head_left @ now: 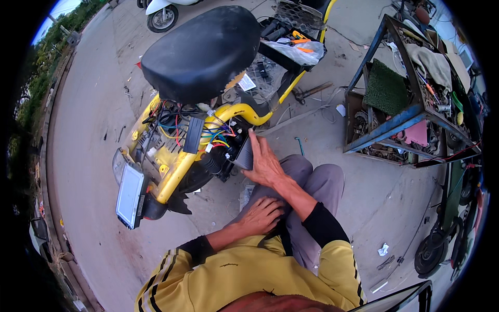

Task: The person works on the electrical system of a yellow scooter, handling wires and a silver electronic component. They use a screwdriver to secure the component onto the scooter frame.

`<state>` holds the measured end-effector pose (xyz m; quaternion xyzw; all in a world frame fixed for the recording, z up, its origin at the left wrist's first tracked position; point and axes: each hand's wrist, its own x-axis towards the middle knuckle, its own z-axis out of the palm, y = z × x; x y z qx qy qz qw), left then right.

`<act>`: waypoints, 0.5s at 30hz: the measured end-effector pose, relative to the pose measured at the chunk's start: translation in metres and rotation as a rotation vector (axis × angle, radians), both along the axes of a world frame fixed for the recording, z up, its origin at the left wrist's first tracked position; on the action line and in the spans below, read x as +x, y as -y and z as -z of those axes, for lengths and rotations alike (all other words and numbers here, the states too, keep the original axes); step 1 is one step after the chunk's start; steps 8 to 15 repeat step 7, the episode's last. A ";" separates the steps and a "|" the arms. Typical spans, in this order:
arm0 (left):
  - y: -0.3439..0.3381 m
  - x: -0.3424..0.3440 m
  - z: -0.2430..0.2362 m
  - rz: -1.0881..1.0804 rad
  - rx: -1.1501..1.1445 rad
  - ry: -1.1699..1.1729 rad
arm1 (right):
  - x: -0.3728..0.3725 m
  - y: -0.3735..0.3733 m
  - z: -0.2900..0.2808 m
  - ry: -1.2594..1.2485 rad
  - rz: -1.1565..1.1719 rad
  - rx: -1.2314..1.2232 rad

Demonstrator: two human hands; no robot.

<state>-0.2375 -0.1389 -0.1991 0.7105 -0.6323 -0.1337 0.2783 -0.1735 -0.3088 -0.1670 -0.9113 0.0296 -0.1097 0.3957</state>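
Observation:
A yellow-framed scooter [175, 177] stands before me, its black seat [202, 52] over the opened body. Many coloured wires [217, 138] spill out around a black rectangular module [194, 135]. My right hand [264, 162] is closed around the outer side of a dark grey finned metal box [243, 156], which sits against the frame beside the wire ends. Its far side is hidden among black parts. Across my lap lies my left hand [263, 215], fingers stretched out, holding nothing. A white connector [209, 147] hangs by the wires near the box.
Beyond the seat, a basket [291, 67] holds orange-handled tools and a plastic bag. A hammer [312, 92] lies on the ground. To the right stands a metal rack [382, 136] full of parts and a green mat. A rectangular light-faced panel [131, 195] sits at the scooter's left end.

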 end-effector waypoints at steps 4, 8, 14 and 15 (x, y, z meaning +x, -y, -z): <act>0.022 0.000 0.019 0.021 0.116 0.122 | 0.011 -0.018 0.029 -0.123 -0.066 0.219; 0.026 0.003 0.022 -0.066 0.248 -0.032 | 0.016 -0.015 0.006 -0.112 -0.096 0.274; 0.026 0.003 0.022 -0.066 0.248 -0.032 | 0.016 -0.015 0.006 -0.112 -0.096 0.274; 0.026 0.003 0.022 -0.066 0.248 -0.032 | 0.016 -0.015 0.006 -0.112 -0.096 0.274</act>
